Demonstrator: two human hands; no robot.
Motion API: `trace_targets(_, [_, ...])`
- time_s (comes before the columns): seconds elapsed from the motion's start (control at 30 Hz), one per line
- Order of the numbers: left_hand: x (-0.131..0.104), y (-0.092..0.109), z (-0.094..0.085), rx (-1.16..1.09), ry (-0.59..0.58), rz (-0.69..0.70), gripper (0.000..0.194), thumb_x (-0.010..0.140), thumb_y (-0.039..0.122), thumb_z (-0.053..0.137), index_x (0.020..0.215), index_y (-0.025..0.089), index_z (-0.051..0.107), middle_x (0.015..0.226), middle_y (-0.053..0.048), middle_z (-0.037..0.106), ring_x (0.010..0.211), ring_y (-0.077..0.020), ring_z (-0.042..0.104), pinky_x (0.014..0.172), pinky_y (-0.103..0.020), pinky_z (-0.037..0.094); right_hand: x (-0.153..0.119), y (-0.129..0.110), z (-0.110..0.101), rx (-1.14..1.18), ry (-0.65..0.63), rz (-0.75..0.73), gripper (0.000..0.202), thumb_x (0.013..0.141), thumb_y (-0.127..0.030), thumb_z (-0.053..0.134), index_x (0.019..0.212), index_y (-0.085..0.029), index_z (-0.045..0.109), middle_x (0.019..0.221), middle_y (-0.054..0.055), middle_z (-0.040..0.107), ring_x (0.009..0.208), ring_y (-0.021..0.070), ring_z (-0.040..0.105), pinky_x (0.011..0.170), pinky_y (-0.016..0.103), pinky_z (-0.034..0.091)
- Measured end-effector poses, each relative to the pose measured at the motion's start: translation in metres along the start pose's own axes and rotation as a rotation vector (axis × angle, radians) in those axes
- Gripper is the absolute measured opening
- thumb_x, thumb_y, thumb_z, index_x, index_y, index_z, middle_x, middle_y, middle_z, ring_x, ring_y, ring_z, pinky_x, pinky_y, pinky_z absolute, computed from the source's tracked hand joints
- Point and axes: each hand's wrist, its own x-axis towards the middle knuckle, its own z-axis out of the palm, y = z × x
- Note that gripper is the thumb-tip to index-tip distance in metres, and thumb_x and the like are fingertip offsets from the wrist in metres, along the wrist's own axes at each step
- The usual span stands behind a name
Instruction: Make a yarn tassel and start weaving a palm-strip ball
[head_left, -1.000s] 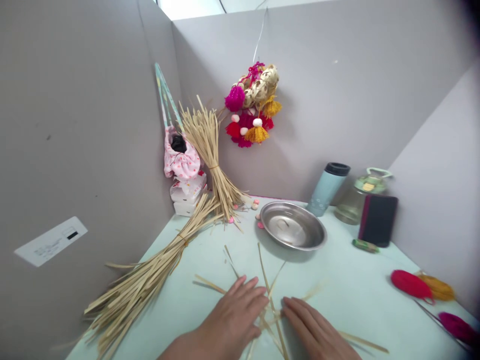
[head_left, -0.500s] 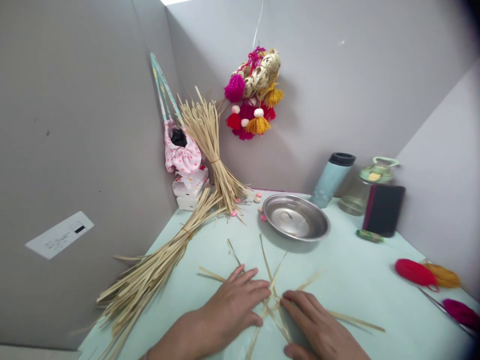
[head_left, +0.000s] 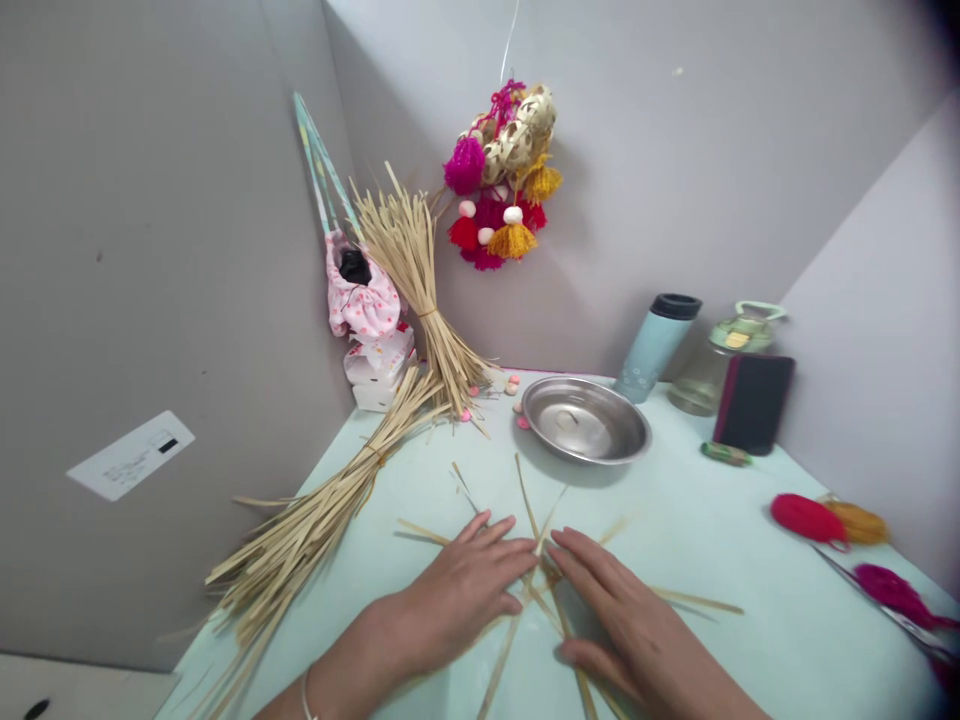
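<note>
Several thin straw-coloured strips lie crossed in a star shape on the pale green table. Over the left side of the crossing rests my left hand, palm down with its fingers spread. My right hand is on the other side, its fingers stretched out and touching the strips near the middle. Both hands partly cover the crossing, so how the strips pass over and under each other is hard to see. Loose ends stick out beyond my fingers in several directions.
Tied bundles of strips lie and lean at left. Behind my hands sits a metal bowl. A blue tumbler, clear bottle, phone, yarn and scissors are at right. Tasselled woven balls hang above.
My right hand has moved slightly forward and straightened its fingers over the strips. The left hand stays on the crossing. The whole view has shifted a little.
</note>
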Motion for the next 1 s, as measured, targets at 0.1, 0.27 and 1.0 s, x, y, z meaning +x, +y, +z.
trace_targets(0.1, [-0.001,-0.007,-0.001,-0.004,0.142,-0.025,0.047,0.087,0.023,0.062,0.132,0.025,0.049,0.144,-0.006,0.048,0.140,-0.0219,0.033,0.119,-0.046,0.021,0.002,-0.004,-0.001,0.008,-0.063,-0.032,0.071,0.089,-0.051,0.055,0.148,-0.018,0.036,0.155,0.013,0.032,0.142,0.0318,0.030,0.111,0.049,0.037])
trace_targets(0.27, [-0.001,-0.019,-0.011,-0.037,0.486,-0.233,0.032,0.090,0.024,0.054,0.122,0.023,0.050,0.134,-0.011,0.047,0.127,-0.0224,0.045,0.107,-0.041,0.039,0.008,-0.010,-0.006,0.012,-0.161,-0.028,0.073,0.088,-0.058,0.053,0.148,-0.019,0.036,0.155,0.011,0.030,0.143,0.0319,0.025,0.114,0.052,0.029])
trace_targets(1.0, [-0.027,-0.027,-0.064,-0.820,0.005,-0.278,0.043,0.073,0.028,0.073,0.113,0.021,0.059,0.101,-0.002,0.062,0.099,-0.0176,0.057,0.087,-0.028,0.043,0.013,-0.015,-0.013,-0.001,-0.138,-0.064,0.057,0.094,-0.048,0.048,0.143,-0.020,0.045,0.149,0.012,0.043,0.138,0.0327,0.036,0.111,0.056,0.033])
